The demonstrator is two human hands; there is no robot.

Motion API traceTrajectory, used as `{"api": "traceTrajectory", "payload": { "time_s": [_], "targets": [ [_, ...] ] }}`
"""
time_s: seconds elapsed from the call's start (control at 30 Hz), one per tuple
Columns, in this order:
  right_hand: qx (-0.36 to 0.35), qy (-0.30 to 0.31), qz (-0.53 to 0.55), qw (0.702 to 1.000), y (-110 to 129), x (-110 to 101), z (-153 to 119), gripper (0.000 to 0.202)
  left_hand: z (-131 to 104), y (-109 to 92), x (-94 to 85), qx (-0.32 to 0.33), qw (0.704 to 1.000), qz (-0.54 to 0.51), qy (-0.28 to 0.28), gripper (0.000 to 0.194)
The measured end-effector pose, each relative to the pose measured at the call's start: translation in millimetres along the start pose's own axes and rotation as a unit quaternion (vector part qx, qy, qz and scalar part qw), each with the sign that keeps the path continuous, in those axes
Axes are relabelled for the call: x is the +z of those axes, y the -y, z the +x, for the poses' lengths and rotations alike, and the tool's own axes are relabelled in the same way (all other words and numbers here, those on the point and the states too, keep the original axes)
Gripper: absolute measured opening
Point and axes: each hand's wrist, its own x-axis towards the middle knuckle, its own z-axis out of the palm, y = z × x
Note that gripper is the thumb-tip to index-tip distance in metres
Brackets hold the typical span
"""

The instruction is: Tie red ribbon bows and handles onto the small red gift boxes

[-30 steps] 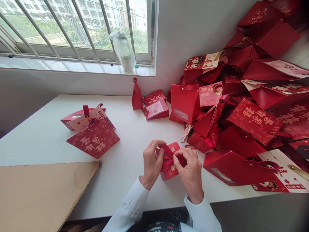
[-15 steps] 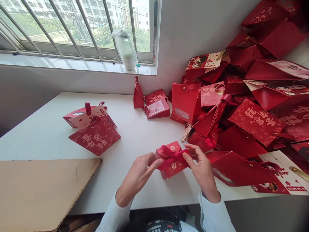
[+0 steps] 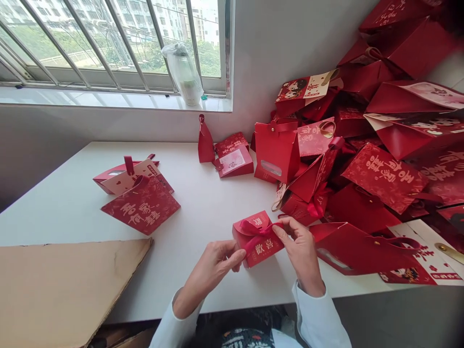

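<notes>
A small red gift box (image 3: 267, 246) with gold characters rests on the white table in front of me. Across its top runs a dark pink ribbon (image 3: 261, 232), tied in a bow. My left hand (image 3: 217, 261) is at the box's left front corner, thumb and fingers closed at the ribbon's lower left end; its curled fingertips are partly hidden. On the other side my right hand (image 3: 300, 246) pinches the ribbon's right end between thumb and forefinger, above the box's right edge.
A large pile of red gift bags (image 3: 384, 176) covers the right side. Several folded bags (image 3: 145, 208) stand at left, behind a cardboard sheet (image 3: 65, 285). Small red boxes (image 3: 235, 162) sit near the wall. A bagged cup (image 3: 186, 77) stands on the windowsill.
My left thumb and fingers have closed at the ribbon's left end. The right hand has shifted slightly left along the ribbon, and more of the box's front lettering shows. The view has shifted slightly.
</notes>
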Motion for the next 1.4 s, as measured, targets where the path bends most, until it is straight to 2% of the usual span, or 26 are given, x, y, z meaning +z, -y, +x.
{"api": "traceTrajectory", "payload": {
  "time_s": [0.1, 0.23, 0.43, 0.53, 0.7, 0.77, 0.83, 0.9, 0.93, 0.97, 1.03, 1.1, 1.23, 1.4],
  "targets": [
    [0.024, 0.028, 0.059, 0.998, 0.6, -3.3, 0.4, 0.026, -1.7, 0.0, -1.9, -0.006, 1.000, -0.003, 0.001, 0.044],
    [0.070, 0.109, 0.139, 0.982, 3.4, -11.0, 2.4, 0.027, -3.7, -0.2, -6.6, -0.014, 1.000, -0.012, -0.001, 0.044],
    [0.041, 0.205, 0.159, 0.965, 11.2, -17.4, 12.9, 0.031, -2.6, 1.5, -9.7, -0.014, 1.000, -0.017, 0.008, 0.044],
    [0.035, 0.219, 0.167, 0.961, 13.2, -15.0, 18.7, 0.031, -0.9, 1.2, -11.0, -0.015, 1.000, -0.011, 0.013, 0.044],
    [0.053, 0.185, 0.191, 0.963, 13.9, -7.5, 21.2, 0.035, -2.4, 4.2, -11.3, -0.008, 0.999, 0.030, 0.017, 0.044],
    [0.068, 0.164, 0.194, 0.965, 13.8, -5.9, 19.7, 0.036, -6.8, 5.3, -10.8, -0.007, 0.997, 0.074, -0.018, 0.040],
    [0.069, 0.151, 0.192, 0.967, 13.7, -5.2, 17.8, 0.036, -11.6, 3.0, -9.4, 0.015, 0.984, 0.133, -0.120, 0.032],
    [0.067, 0.149, 0.193, 0.968, 13.9, -4.7, 16.2, 0.034, -13.5, -4.2, -5.7, 0.073, 0.948, 0.187, -0.246, 0.022],
    [0.067, 0.150, 0.195, 0.967, 14.0, -4.4, 15.6, 0.033, -12.3, -9.2, -2.4, 0.115, 0.928, 0.205, -0.290, 0.020],
    [0.068, 0.149, 0.199, 0.966, 14.1, -4.2, 15.2, 0.033, -9.4, -14.6, 1.9, 0.162, 0.911, 0.217, -0.310, 0.017],
    [0.072, 0.144, 0.209, 0.965, 14.3, -4.2, 14.8, 0.033, 0.8, -23.9, 12.6, 0.248, 0.897, 0.226, -0.288, 0.011],
    [0.075, 0.138, 0.214, 0.964, 14.5, -4.7, 14.5, 0.033, 13.9, -28.2, 23.3, 0.297, 0.891, 0.237, -0.248, 0.009],
    [0.076, 0.137, 0.198, 0.968, 15.5, -5.8, 15.2, 0.035, 30.6, -21.8, 32.3, 0.327, 0.872, 0.298, -0.208, 0.019],
    [0.047, 0.140, 0.152, 0.977, 18.3, -6.4, 19.5, 0.037, 29.1, -11.7, 23.3, 0.356, 0.852, 0.334, -0.188, 0.021]
  ]
}}
